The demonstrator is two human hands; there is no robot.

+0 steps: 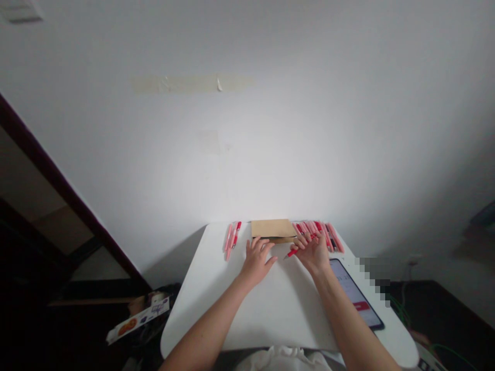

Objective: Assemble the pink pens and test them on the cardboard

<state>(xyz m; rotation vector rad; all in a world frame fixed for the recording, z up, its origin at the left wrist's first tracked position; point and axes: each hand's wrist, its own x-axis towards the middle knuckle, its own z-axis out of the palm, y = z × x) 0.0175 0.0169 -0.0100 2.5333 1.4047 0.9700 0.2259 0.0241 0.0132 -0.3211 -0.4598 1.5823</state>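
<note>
My right hand (311, 253), palm turned up, has its fingers closed on a red pen (291, 253) whose tip points down to the left. My left hand (257, 257) holds nothing; its fingers are spread just in front of a brown cardboard box (273, 228). The box lies at the far edge of the white table, with a dark gap along its near side. Several pink and red pens (334, 238) lie side by side right of the box, partly hidden by my right hand. A smaller group of pink and red pens (232, 239) lies left of it.
A tablet (353, 293) with its screen lit lies under my right forearm, near the right edge of the white table (282, 319). Behind the table rises a white wall (251, 175). A printed white strip (139, 322) and dark clutter are on the floor at left.
</note>
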